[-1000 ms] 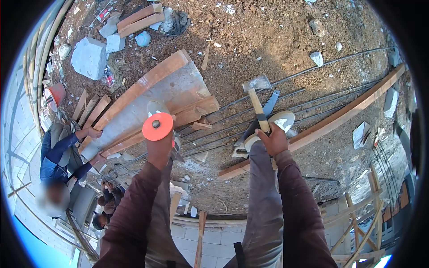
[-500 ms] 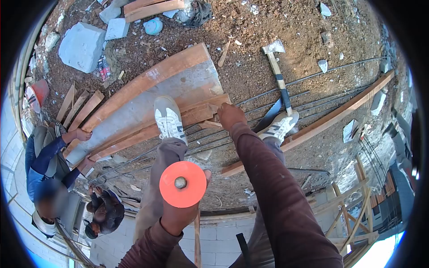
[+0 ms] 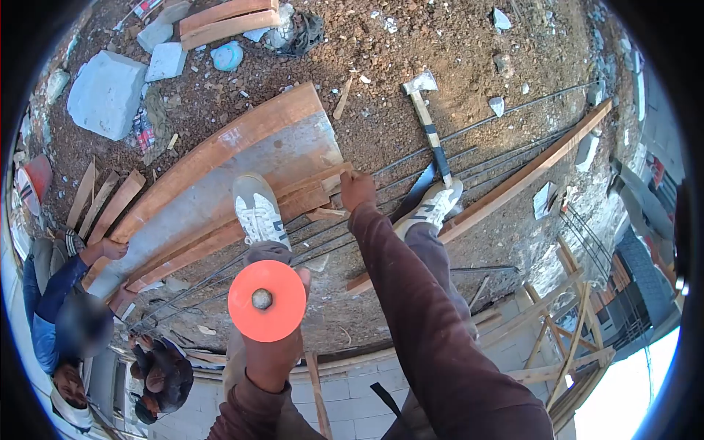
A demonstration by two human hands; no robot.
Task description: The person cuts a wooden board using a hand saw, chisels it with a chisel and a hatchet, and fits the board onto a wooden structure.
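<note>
In my left hand (image 3: 281, 350) is a chisel, closed in my fingers below its round orange guard (image 3: 249, 312); its metal head (image 3: 262, 298) faces up at me and its lower part is hidden. My right hand (image 3: 359, 191) is closed at the near end of a reddish wooden board (image 3: 304, 196). That board lies along a long grey panel (image 3: 304, 147), with another wooden board (image 3: 227, 139) on the panel's far side. My left shoe (image 3: 255, 209) is against the near boards. A hatchet (image 3: 431, 132) lies by my right shoe (image 3: 433, 205).
At the left, a co-worker (image 3: 55, 301) has both hands on the far end of the boards; another person (image 3: 165, 378) crouches nearby. Steel rods (image 3: 484, 169), a saw blade (image 3: 415, 194) and a long plank (image 3: 528, 176) lie right. White blocks (image 3: 108, 94) and rubble lie beyond.
The whole view has shifted, so the ground and boards sit further left and slightly lower. My left hand keeps the chisel, and my right hand stays at the board end.
</note>
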